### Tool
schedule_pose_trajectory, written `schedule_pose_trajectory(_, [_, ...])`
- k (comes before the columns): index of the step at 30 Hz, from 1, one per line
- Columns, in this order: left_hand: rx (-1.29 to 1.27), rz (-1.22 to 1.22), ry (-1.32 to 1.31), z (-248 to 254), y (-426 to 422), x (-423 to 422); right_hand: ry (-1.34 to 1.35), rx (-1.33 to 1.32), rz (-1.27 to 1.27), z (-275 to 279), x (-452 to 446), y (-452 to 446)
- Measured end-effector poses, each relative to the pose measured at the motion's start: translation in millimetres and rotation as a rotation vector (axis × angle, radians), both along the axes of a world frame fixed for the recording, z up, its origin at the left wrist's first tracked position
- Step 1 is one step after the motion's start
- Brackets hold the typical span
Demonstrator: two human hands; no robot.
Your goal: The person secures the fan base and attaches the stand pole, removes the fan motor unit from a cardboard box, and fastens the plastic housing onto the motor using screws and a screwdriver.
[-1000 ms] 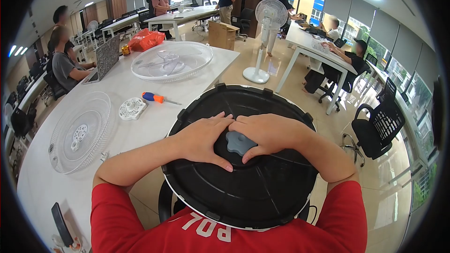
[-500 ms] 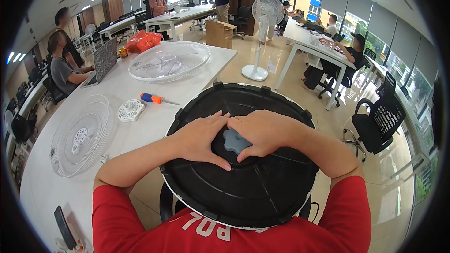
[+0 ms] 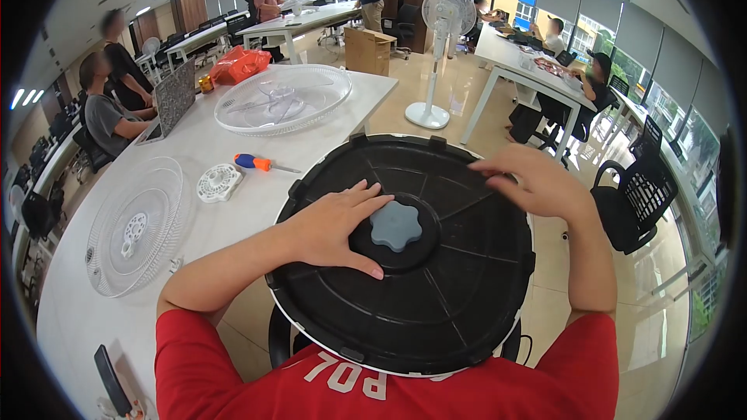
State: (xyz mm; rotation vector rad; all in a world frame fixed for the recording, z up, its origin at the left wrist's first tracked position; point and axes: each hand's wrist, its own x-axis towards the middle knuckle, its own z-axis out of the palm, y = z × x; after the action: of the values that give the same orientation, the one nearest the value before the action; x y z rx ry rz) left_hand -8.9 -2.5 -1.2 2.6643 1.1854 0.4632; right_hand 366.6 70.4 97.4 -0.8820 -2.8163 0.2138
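Observation:
A round black ribbed disc with a white edge [image 3: 467, 295], which looks like the underside of a fan base, rests in front of my red shirt. At its centre sits a grey star-shaped knob [image 3: 396, 226]. Flat on the disc, to the left of the knob, lies my left hand [image 3: 338, 227], thumb and fingers spread, its index fingertip close to or touching the knob. Over the far right part of the disc hovers my right hand [image 3: 537, 179], with fingers and thumb apart and nothing visible between them. All of the knob's top is in view.
On the white table [image 3: 233, 245] are a screwdriver [image 3: 261, 162], a white slotted part [image 3: 219, 183], clear fan grilles [image 3: 138, 225], fan blades [image 3: 282, 103], a red bag [image 3: 240, 66] and a laptop [image 3: 173, 101]. A standing fan [image 3: 436, 54] and office chair [image 3: 634, 194] are beyond. Several people are around.
My right hand has let go of the grey knob and moved right and away toward the far rim. My left hand has stayed on the disc.

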Motion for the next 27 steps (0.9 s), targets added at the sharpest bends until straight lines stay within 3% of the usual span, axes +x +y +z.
schedule_pose_trajectory(3, [-0.018,0.005,0.022,1.9,5.8,-3.0,0.019,0.149,-0.082,-53.0,64.3,31.7])
schedule_pose_trajectory(6, [-0.07,0.004,-0.004,4.8,14.8,-3.6,0.232,0.17,-0.073,-104.8,79.4,6.7])
schedule_pose_trajectory(8, [-0.107,-0.015,-0.003,7.2,18.5,-1.4,0.655,-0.063,-0.286,-133.5,59.1,-18.8])
schedule_pose_trajectory(10, [-0.13,-0.017,0.002,10.6,21.8,1.2,0.592,-0.039,-0.186,-193.3,71.0,5.8])
schedule_pose_trajectory(15, [-0.137,-0.008,0.048,16.6,22.9,11.5,0.701,-0.129,-0.136,-209.8,75.4,15.4])
schedule_pose_trajectory(20, [-0.155,-0.009,0.078,20.6,23.8,17.7,0.801,-0.266,-0.023,-220.6,-79.1,-9.2])
schedule_pose_trajectory(27, [-0.166,-0.017,0.085,19.8,25.7,17.2,0.919,-0.447,0.101,-239.0,-79.4,-3.0])
